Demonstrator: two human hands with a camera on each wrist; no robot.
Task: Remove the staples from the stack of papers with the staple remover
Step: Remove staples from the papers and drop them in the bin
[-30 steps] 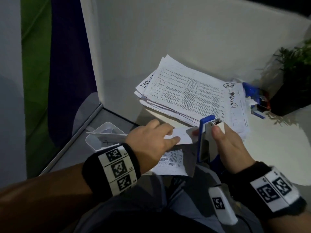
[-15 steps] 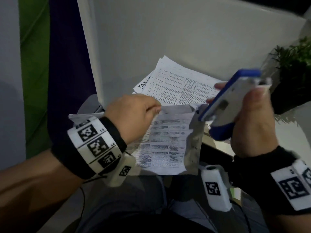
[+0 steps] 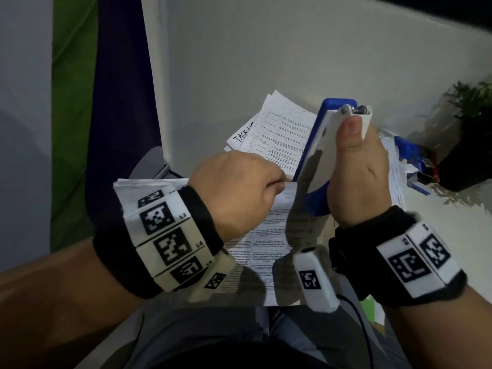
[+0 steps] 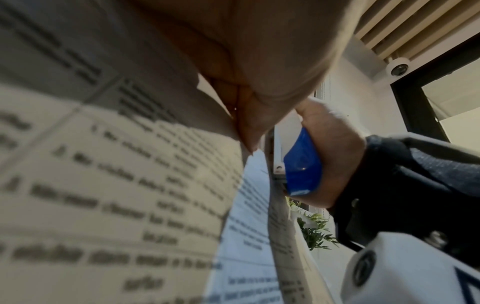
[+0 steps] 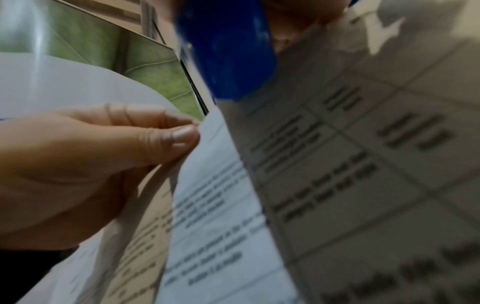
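Staple being pulled from a lifted packet

The left hand (image 3: 239, 193) pinches the stapled papers (image 3: 263, 243) taut above the lap, while the right hand (image 3: 359, 179) squeezes the staple remover (image 3: 319, 145) clamped at their top corner, likely prying the staple free.

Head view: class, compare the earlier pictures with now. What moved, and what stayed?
Both hands lifted off the desk: the right hand raised the staple remover, the left hand brought the stapled sheets up. Both grips stayed; the paper stack stayed put.

Dim head view, blurred close print in both wrist views
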